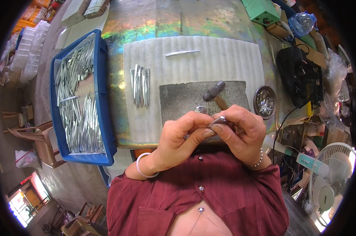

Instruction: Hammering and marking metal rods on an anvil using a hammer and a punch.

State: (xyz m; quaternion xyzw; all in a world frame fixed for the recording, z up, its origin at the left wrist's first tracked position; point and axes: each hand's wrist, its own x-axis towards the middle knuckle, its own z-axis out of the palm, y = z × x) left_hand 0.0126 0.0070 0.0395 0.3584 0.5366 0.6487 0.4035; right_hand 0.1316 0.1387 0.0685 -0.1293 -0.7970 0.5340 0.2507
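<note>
Tweezer (216,122): small metal piece pinched between both hands, at 6 o'clock from the grey slab (186,100), close to the chest.
Left hand (182,133): closed, thumb and fingertips gripping the piece's left end; wrist bent up, forearm rising from 7 o'clock.
Right hand (241,129): closed on the right end, fingers curled over, wrist bent inward.
Risk: the grip is fingertip-only, so the slick piece could slip and drop off the table (154,23) edge.
Risk: the hammer (214,93), at 12 o'clock from the hands, could be knocked.
</note>
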